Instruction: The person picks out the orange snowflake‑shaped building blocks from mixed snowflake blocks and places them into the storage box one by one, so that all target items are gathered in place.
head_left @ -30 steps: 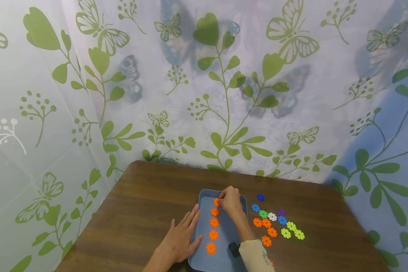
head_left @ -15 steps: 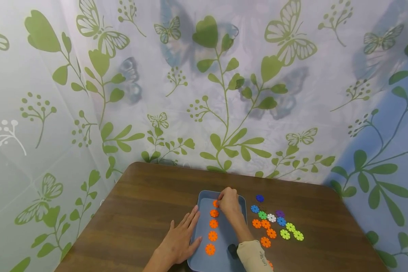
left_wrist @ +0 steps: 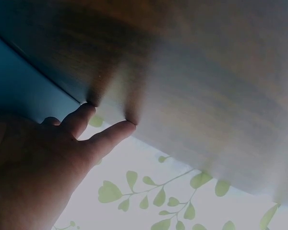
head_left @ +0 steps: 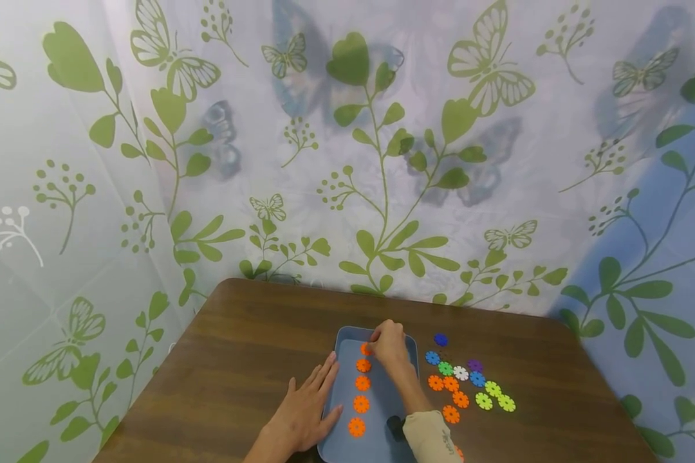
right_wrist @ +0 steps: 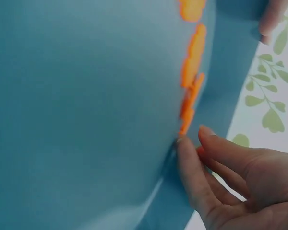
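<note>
A blue-grey tray (head_left: 383, 402) lies lengthwise on the table. Down its left half runs a row of several orange flower-shaped discs (head_left: 361, 404), spaced apart. At the row's far end my right hand (head_left: 390, 347) pinches another orange disc (head_left: 365, 349) between thumb and fingers, low over the tray floor; the fingers partly cover it. In the right wrist view only a little orange shows between those fingertips (right_wrist: 206, 130). My left hand (head_left: 305, 408) lies with fingers spread along the tray's left rim, its thumb reaching over the edge.
Right of the tray, loose discs lie on the brown table (head_left: 255, 347): orange (head_left: 450, 413), yellow-green (head_left: 483, 401), green (head_left: 445, 368), white (head_left: 461, 373), blue (head_left: 432, 357) and purple (head_left: 475, 366). A patterned curtain (head_left: 301, 161) hangs behind the table.
The head view has shifted slightly, so everything sits a little lower and further left. Both hands keep their places at the tray, the right one still at the far orange disc.
</note>
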Demonstrator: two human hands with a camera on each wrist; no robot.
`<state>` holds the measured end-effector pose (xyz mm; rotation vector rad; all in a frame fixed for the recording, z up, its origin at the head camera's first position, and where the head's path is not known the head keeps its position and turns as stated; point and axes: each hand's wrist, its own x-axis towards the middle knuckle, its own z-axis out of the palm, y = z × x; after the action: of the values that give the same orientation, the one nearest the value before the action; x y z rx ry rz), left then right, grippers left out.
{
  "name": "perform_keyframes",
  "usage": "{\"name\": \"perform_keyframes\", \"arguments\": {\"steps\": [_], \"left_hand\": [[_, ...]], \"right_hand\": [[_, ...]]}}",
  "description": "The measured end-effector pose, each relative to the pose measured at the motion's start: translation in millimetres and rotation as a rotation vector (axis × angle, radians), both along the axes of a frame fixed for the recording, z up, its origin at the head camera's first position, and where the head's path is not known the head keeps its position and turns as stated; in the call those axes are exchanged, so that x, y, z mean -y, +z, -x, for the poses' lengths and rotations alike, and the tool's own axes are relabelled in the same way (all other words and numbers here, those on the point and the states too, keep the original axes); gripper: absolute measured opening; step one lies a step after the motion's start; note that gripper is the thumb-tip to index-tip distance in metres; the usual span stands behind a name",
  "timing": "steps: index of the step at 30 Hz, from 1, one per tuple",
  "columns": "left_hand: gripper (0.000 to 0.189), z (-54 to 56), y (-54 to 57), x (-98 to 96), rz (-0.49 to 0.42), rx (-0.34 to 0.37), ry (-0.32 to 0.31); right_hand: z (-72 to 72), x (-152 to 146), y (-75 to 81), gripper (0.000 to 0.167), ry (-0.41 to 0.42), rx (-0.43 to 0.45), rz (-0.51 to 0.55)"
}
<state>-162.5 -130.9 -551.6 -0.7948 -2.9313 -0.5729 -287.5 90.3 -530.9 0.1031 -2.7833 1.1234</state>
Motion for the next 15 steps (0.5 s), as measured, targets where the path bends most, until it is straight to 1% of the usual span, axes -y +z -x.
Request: {"name": "perform_keyframes", "arguments": {"steps": [3, 6, 11, 15], "left_hand": [[0.076, -0.8, -1.2, -0.3, 0.000, 0.010, 0.002], [0.076, -1.9, -0.2, -0.6, -0.003, 0.021, 0.006], [0.076, -4.5, 7.9, -1.1, -0.016, 0.049, 0.006], [0.076, -4.9, 13.1, -2.2, -0.026, 0.076, 0.009]], "right_hand": [[-4.5, -3.0, 7.2, 0.009, 0.024, -0.002, 0.011], [-9.7, -5.9, 19.1, 0.009, 0.032, -0.010, 0.009], [-21.8, -9.0, 47.6, 0.008, 0.039, -0.036, 0.011], [-37.4, -10.9, 74.7, 0.005, 0.045, -0.098, 0.021]]}}
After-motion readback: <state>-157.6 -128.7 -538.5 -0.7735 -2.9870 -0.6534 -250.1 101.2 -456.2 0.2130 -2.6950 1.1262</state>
